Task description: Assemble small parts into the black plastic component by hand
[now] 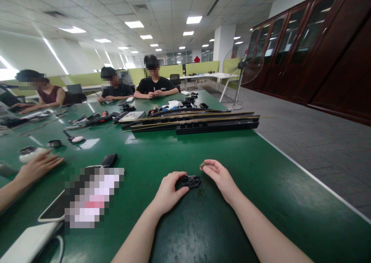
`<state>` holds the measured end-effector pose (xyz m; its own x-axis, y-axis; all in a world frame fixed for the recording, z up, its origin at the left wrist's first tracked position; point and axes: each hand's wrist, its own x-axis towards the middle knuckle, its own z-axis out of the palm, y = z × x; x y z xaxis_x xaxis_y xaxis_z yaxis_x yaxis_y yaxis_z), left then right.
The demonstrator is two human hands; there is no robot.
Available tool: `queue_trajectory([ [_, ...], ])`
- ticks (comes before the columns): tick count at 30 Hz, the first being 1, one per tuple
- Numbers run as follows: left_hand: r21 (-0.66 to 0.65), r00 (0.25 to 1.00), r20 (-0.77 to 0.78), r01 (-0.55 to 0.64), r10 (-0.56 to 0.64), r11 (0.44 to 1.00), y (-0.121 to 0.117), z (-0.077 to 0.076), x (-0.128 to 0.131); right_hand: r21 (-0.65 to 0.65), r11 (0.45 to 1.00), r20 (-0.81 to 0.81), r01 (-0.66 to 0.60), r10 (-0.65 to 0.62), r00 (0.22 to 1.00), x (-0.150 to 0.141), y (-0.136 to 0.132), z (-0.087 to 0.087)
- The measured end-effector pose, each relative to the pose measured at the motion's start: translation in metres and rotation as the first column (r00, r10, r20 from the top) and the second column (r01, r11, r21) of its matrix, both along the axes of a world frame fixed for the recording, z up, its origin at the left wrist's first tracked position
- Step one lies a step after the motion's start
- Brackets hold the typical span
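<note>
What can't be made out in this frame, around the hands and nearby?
- Head view: the black part's near end, covered by the left hand.
- Head view: what the small piece is; too small, partly covered by the right hand's fingers.
- Head view: the rest of a co-worker's arm, cut off by the left edge.
</note>
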<state>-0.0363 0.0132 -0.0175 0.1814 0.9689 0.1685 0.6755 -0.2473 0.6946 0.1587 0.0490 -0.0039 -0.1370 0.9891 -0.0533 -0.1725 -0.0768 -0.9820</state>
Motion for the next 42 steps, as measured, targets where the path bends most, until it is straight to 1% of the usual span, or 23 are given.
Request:
queue_trajectory([
  [8, -0.017, 1.000, 0.011, -0.008, 0.008, 1.000, -0.0003, 0.0006, 0.0007, -0.015, 0.999, -0.012, 0.034, -0.034, 0.999, 0.0016, 0.0004, 0.0029],
  [16, -0.010, 1.000, 0.010, -0.010, 0.010, 1.000, -0.0003, -0.0009, 0.0002, -0.037, 0.998, -0.047, 0.046, -0.047, 0.998, 0.0023, 0.0024, -0.0007],
  [21, -0.011, 1.000, 0.007, -0.012, 0.012, 1.000, 0.0003, -0.0004, 0.0005, -0.038, 0.998, -0.047, 0.055, -0.057, 0.997, 0.0022, 0.0023, -0.0001],
  [31, -0.005, 1.000, -0.002, -0.017, 0.017, 1.000, 0.0002, -0.0011, 0.0002, -0.033, 0.999, -0.056, 0.039, -0.041, 0.998, 0.0031, 0.0030, -0.0020],
  [37, 0.015, 1.000, 0.007, -0.009, 0.009, 1.000, 0.0000, -0.0021, -0.0004, -0.039, 0.999, -0.056, 0.029, -0.032, 0.998, 0.0032, 0.0027, 0.0000],
  [42, 0.003, 1.000, -0.001, -0.006, 0.006, 1.000, 0.0001, -0.0014, -0.0006, -0.043, 0.999, -0.061, 0.030, -0.033, 0.998, 0.0025, 0.0030, -0.0004],
])
